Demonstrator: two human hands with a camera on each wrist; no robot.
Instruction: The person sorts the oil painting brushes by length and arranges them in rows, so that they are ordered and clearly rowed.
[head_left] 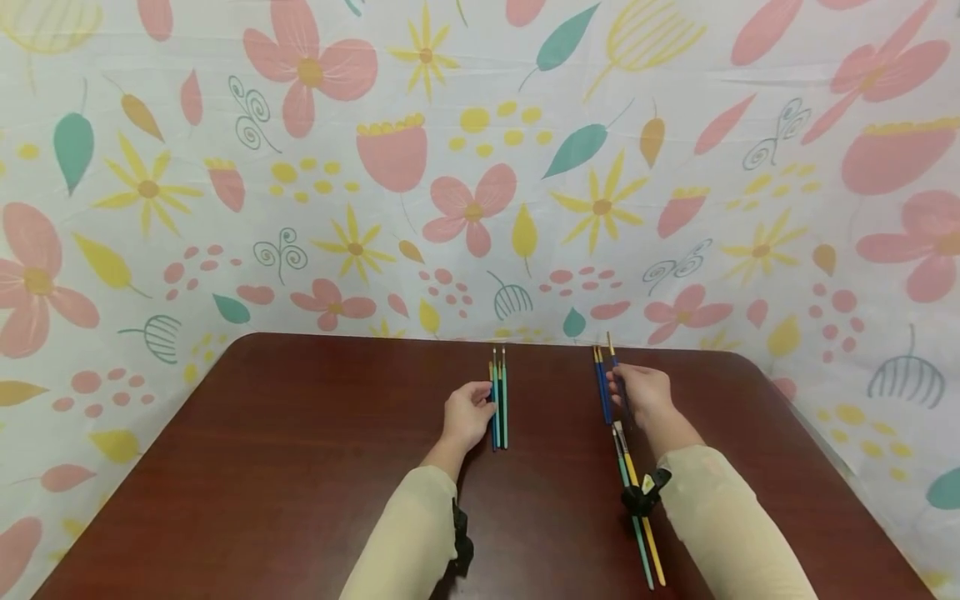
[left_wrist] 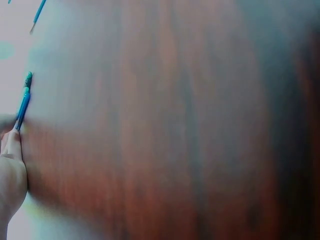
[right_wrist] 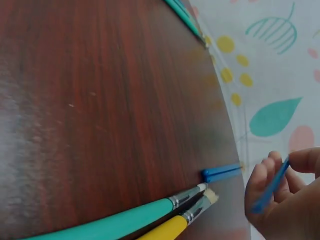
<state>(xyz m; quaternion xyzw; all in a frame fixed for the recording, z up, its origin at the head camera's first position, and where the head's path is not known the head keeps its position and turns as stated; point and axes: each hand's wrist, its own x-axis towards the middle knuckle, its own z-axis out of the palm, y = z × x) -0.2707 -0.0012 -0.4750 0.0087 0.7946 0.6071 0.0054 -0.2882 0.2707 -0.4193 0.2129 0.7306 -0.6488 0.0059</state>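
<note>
Near the table's far edge my left hand (head_left: pixel 468 414) pinches a blue paintbrush (head_left: pixel 493 429) at the left side of a small group of brushes. Teal paintbrushes (head_left: pixel 505 408) lie right beside it, bristles pointing away. In the left wrist view, only part of the left hand (left_wrist: pixel 11 175) shows, with the blue handle's end rising past the fingers. My right hand (head_left: pixel 643 393) holds another blue paintbrush between thumb and fingers; its handle (right_wrist: pixel 270 189) slants down across the palm in the right wrist view. Two blue paintbrushes (head_left: pixel 602 387) lie together just left of that hand.
Below the right hand, a teal paintbrush (head_left: pixel 633 521) and a yellow-handled flat paintbrush (head_left: pixel 649 533) lie side by side, partly behind the wrist strap (head_left: pixel 641 498). The dark wooden table (head_left: pixel 247 467) ends at a floral cloth (head_left: pixel 472 167) hanging behind it.
</note>
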